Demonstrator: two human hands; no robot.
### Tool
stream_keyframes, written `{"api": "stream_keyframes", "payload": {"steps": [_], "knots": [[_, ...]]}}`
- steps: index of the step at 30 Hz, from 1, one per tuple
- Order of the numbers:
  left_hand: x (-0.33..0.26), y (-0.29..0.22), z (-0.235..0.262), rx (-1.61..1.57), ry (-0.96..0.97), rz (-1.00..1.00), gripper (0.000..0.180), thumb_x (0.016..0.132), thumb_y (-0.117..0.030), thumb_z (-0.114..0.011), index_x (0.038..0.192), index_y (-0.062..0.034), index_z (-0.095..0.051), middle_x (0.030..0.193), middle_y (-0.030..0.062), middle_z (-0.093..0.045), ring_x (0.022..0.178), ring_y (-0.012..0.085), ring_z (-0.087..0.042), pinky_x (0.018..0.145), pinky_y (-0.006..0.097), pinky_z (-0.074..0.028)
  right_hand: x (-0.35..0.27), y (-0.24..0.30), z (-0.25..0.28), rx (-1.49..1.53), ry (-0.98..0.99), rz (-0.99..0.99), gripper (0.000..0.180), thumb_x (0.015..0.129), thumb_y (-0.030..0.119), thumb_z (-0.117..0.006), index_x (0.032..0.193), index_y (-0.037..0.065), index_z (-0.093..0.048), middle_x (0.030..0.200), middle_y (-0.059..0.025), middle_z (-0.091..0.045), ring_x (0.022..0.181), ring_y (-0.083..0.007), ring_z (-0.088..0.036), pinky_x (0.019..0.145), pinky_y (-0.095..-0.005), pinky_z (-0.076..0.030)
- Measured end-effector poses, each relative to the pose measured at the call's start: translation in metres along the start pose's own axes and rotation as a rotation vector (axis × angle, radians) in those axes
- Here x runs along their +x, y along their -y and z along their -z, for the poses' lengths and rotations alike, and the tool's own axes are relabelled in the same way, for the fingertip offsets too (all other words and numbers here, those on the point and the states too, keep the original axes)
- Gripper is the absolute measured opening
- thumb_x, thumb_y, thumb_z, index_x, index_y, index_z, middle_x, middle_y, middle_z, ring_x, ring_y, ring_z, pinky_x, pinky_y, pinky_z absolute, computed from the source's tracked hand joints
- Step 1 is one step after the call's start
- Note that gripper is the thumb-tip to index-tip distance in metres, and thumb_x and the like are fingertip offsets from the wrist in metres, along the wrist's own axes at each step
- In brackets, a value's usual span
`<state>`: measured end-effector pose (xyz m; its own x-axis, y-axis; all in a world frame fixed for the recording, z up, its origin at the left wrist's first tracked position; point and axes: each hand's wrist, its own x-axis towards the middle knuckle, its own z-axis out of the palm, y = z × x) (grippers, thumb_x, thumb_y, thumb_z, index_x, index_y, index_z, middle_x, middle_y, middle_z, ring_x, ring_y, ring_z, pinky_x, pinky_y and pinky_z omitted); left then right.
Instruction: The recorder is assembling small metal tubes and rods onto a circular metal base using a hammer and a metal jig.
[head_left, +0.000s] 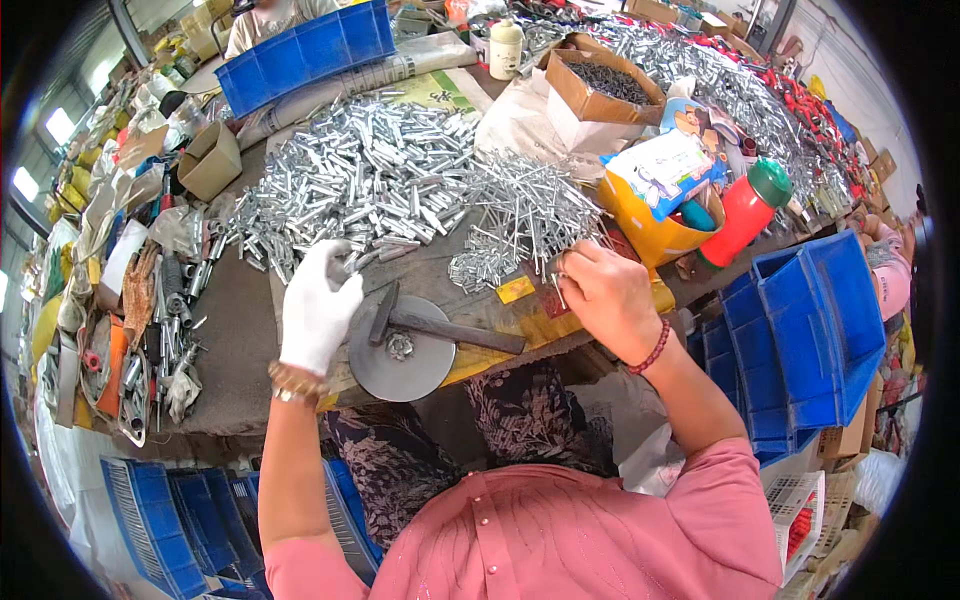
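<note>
My left hand, in a white glove, is at the near edge of a big heap of silver metal sleeves. Its thumb and forefinger are apart, with nothing visible between them. My bare right hand pinches a thin metal pin beside a pile of long, headed metal pins. Between my hands, a hammer lies with its head on a round grey metal plate. A few small metal pieces sit in the plate's middle.
A small yellow block lies by the pins. To the right stand a red bottle with green cap, a yellow container and a carton of dark screws. Blue bins are stacked at right. Tools and bags clutter the left.
</note>
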<state>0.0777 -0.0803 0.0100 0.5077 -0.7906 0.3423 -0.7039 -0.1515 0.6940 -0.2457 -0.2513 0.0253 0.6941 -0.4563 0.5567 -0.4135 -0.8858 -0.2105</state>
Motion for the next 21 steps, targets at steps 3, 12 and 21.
{"api": "stream_keyframes", "payload": {"steps": [3, 12, 21], "knots": [[-0.028, -0.028, 0.022, -0.486, 0.102, 0.31, 0.039, 0.095, -0.007, -0.069, 0.133, -0.0006, -0.061, 0.095, 0.0009, -0.064, 0.081, 0.0087, -0.065, 0.069, 0.024, -0.053, -0.01, -0.014, 0.005, -0.013, 0.119, 0.055, 0.004, 0.085, 0.006, -0.071, 0.086, 0.008, -0.068, 0.099, -0.0086, -0.063, 0.09, -0.03, -0.068, 0.074, -0.0424, -0.057], [-0.095, -0.047, 0.031, -0.516, 0.244, 0.49, 0.018, 0.096, -0.004, -0.07, 0.112, -0.001, -0.063, 0.101, 0.0041, -0.069, 0.085, 0.0082, -0.065, 0.071, 0.023, -0.051, 0.01, -0.016, -0.007, -0.033, 0.184, 0.449, 0.009, 0.074, 0.01, -0.075, 0.08, 0.009, -0.069, 0.104, -0.0041, -0.062, 0.091, -0.0221, -0.066, 0.077, -0.0381, -0.056], [-0.109, -0.043, 0.016, -0.087, 0.096, 0.02, 0.023, 0.087, -0.002, -0.079, 0.109, -0.0005, -0.074, 0.099, 0.0085, -0.07, 0.089, 0.0196, -0.067, 0.081, 0.03, -0.053, 0.007, 0.047, -0.026, 0.286, 0.059, 0.32, 0.015, 0.086, 0.012, -0.077, 0.08, 0.008, -0.064, 0.088, -0.005, -0.062, 0.08, -0.0262, -0.066, 0.068, -0.0399, -0.055]]}}
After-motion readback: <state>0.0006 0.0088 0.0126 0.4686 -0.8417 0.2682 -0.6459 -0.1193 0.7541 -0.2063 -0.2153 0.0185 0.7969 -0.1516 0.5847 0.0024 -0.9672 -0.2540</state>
